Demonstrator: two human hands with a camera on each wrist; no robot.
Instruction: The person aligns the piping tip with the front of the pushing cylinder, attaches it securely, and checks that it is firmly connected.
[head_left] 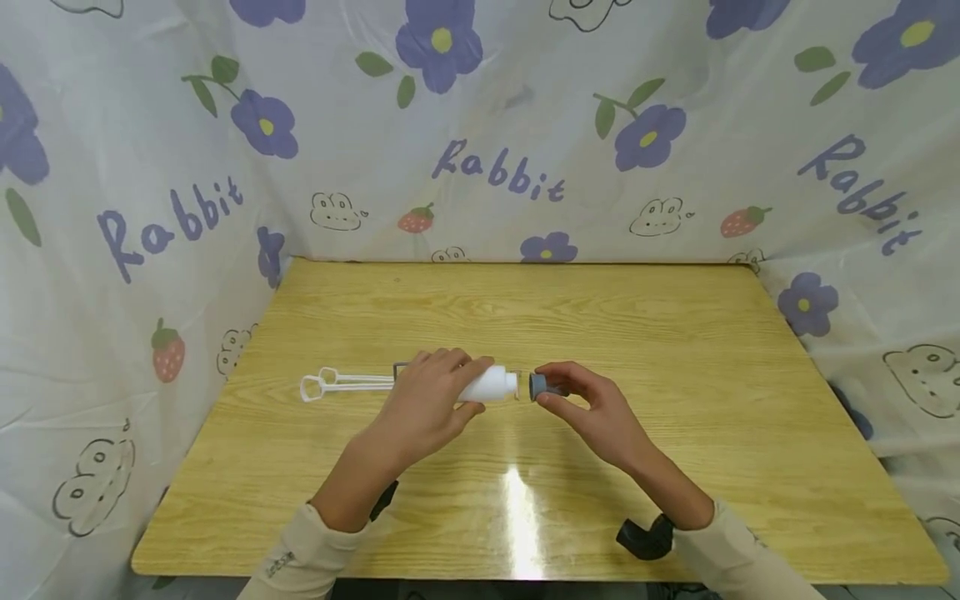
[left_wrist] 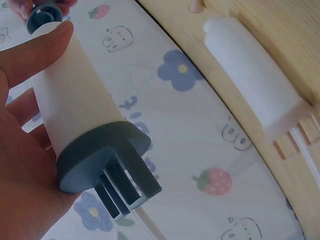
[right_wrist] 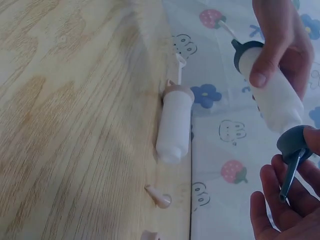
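My left hand (head_left: 429,402) grips a white syringe-like tube (head_left: 489,384), its thumb along the side. A dark grey collar with slotted brackets (left_wrist: 102,155) closes one end, and a thin white rod runs out of it. Between thumb and fingers, my right hand (head_left: 592,410) pinches a dark grey cap with a narrow spout (right_wrist: 291,142). The cap's open side faces the tube's narrow neck; a small gap separates them in the head view. White ring handles (head_left: 321,383) lie to the left in the head view.
A second white tube with a beige collar (right_wrist: 173,122) lies on the wooden table (head_left: 675,333), near the hands. Beside it is a small beige spouted cap (right_wrist: 159,196). Patterned cloth (head_left: 495,125) hangs behind the table and along its sides.
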